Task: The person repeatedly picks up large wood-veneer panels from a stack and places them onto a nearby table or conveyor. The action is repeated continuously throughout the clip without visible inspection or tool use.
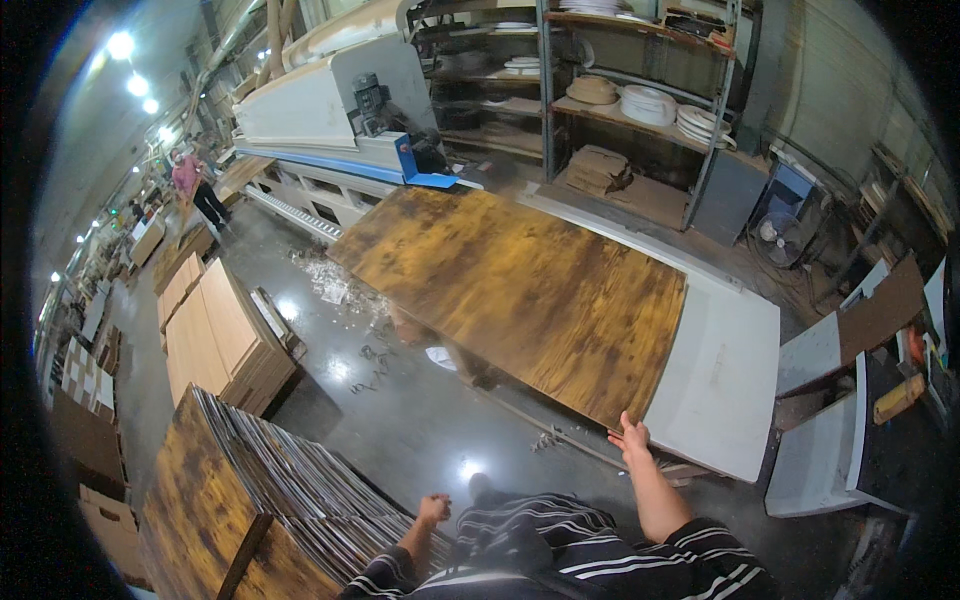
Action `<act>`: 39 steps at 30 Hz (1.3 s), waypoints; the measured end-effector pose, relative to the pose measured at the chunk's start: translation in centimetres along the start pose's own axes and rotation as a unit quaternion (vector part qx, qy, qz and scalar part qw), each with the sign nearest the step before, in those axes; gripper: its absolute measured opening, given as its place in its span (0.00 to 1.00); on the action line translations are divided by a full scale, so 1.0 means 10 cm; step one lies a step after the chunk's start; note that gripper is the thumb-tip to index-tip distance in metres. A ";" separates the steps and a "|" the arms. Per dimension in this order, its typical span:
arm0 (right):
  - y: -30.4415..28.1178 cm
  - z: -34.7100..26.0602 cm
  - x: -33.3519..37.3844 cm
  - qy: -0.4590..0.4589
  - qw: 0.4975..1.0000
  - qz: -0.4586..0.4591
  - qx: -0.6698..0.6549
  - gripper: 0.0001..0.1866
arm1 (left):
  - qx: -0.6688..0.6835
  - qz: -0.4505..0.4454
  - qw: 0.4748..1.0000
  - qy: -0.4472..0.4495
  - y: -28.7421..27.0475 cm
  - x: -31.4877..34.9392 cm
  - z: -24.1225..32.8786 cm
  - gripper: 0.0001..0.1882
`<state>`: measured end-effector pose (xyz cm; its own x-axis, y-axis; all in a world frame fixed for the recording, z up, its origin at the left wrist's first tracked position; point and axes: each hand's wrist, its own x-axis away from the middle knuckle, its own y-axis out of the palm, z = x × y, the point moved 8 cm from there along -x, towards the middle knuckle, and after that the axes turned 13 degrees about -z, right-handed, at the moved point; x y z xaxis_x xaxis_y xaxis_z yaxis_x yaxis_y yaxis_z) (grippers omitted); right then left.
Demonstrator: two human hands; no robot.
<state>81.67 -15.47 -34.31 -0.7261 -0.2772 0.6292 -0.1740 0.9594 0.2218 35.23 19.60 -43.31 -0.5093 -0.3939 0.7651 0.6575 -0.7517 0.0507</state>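
A large brown wood-grain panel point(520, 300) lies flat on a white table point(718, 390), its far end close to a machine with a blue guard. My right hand point(634, 442) is at the panel's near corner, with its fingers against the edge. My left hand point(434, 508) hangs low in front of me, fingers curled in, and nothing shows in it. It is nearest to a stack of similar wood-grain panels point(205, 500) at the lower left, whose edges form a long row of thin layers.
The machine point(310, 110) with its blue guard point(420, 172) stands beyond the table. Shelves point(640, 120) hold coiled edging rolls. A stack of light wood boards point(225, 320) sits at left, with scraps point(340, 285) on the floor. A person point(190, 180) stands far left; a fan point(778, 235) is at right.
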 end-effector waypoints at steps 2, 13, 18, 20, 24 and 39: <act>-0.13 0.18 0.06 -0.004 1.000 -0.002 -0.002 0.28 | -0.020 0.025 0.999 0.032 0.16 -0.05 0.34 0.12; -1.38 0.80 1.20 0.054 0.997 0.024 0.048 0.44 | -0.064 0.095 0.983 0.143 0.83 -0.64 1.92 0.35; -2.35 0.67 1.97 0.132 0.990 0.000 0.055 0.48 | 0.271 0.064 0.957 0.087 0.82 -0.93 1.96 0.40; -2.79 0.68 2.23 0.206 0.974 0.018 0.091 0.49 | 0.266 0.085 0.956 0.095 0.81 -1.03 1.96 0.39; -3.54 0.63 2.51 0.295 0.938 -0.044 0.176 0.54 | 0.270 0.000 0.954 0.133 0.99 -1.25 1.78 0.35; -5.31 -0.31 1.40 0.021 0.518 0.619 0.590 0.39 | 0.315 -0.090 0.939 0.102 1.77 0.56 1.68 0.25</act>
<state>82.84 -70.47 -34.97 -0.7564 0.6108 -0.2342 0.1044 -0.2407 -0.9650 53.36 12.94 -27.35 -0.6969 -0.4330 0.5717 0.7162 -0.3788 0.5862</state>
